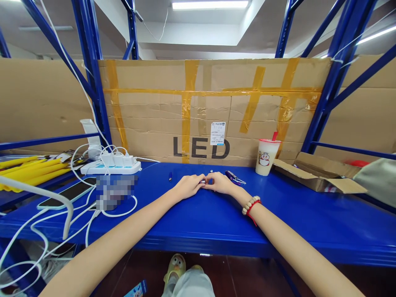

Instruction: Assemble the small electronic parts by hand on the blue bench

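My left hand and my right hand meet over the middle of the blue shelf top. Between their fingertips is a small shiny, silvery piece, mostly covered, so its kind is unclear. Both hands are closed around it. A short dark blue piece like a pen cap lies left of my left hand. Just beyond my right hand are a tiny pale part and some slim dark purple and metallic parts. A beaded bracelet with red cord circles my right wrist.
A drink cup with a red straw and an open cardboard box stand right. Left are a power strip, phone, tangled white cables and yellow-handled tools. A cardboard panel closes the back between blue posts.
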A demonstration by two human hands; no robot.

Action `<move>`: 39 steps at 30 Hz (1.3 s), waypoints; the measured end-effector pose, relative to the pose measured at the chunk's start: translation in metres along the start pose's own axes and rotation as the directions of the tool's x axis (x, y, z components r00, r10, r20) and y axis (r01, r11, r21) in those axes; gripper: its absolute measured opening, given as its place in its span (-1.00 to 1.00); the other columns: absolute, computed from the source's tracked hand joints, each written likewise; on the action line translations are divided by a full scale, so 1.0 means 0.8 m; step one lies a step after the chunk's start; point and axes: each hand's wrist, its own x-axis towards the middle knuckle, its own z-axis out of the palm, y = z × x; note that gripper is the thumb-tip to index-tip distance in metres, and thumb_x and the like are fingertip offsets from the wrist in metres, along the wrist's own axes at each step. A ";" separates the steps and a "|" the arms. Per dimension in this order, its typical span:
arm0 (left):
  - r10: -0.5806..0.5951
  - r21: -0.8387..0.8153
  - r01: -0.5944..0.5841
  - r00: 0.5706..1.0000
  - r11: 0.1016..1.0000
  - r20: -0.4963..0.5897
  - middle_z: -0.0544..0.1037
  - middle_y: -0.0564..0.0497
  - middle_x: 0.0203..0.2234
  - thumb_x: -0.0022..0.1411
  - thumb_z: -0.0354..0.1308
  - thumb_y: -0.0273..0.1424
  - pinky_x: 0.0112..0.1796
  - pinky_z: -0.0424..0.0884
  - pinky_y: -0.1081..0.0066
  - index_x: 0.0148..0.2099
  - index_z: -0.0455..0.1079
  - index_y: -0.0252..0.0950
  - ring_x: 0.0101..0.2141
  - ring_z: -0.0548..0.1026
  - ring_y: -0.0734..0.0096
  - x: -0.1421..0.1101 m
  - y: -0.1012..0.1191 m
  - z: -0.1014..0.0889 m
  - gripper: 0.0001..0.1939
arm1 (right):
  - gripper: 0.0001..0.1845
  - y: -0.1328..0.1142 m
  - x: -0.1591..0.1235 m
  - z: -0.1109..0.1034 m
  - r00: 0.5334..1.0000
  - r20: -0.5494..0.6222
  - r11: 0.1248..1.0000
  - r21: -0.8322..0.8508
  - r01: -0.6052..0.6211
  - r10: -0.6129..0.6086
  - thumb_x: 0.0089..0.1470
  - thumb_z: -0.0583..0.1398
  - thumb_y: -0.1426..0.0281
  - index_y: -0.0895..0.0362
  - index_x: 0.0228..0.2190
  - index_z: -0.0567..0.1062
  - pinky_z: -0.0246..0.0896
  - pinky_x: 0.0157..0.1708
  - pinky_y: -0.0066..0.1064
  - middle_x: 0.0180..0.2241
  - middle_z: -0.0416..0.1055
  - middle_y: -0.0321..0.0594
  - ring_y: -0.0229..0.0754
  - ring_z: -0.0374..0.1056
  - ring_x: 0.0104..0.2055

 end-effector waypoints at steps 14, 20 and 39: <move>-0.017 0.017 0.017 1.000 1.000 0.011 0.48 -0.02 -0.28 0.28 -0.23 -0.31 -0.28 0.32 0.41 -0.12 0.18 -0.26 -0.27 0.45 0.35 0.000 0.001 -0.001 -0.77 | -0.78 -0.002 0.001 0.000 0.998 0.044 0.999 0.027 -0.047 0.046 -0.06 0.14 0.23 0.14 -0.50 0.45 0.06 -0.49 -0.50 -0.48 0.42 -0.27 -0.28 0.28 -0.46; -0.033 0.026 0.032 0.999 0.999 0.034 0.48 -0.02 -0.30 0.29 -0.27 -0.34 -0.30 0.33 0.40 -0.13 0.18 -0.27 -0.29 0.46 0.33 0.000 0.005 -0.003 -0.76 | -0.78 -0.002 0.001 -0.001 0.999 0.048 0.999 0.029 -0.017 0.016 -0.05 0.15 0.24 0.14 -0.52 0.45 0.05 -0.48 -0.49 -0.52 0.40 -0.28 -0.30 0.27 -0.48; -0.039 0.026 0.038 0.999 0.999 0.033 0.49 -0.04 -0.30 0.30 -0.30 -0.33 -0.31 0.32 0.39 -0.14 0.17 -0.26 -0.29 0.46 0.31 0.000 0.004 -0.003 -0.74 | -0.79 -0.006 -0.001 -0.004 0.998 0.063 0.999 0.042 -0.030 0.027 -0.04 0.14 0.26 0.16 -0.48 0.44 0.06 -0.50 -0.51 -0.50 0.41 -0.27 -0.30 0.27 -0.49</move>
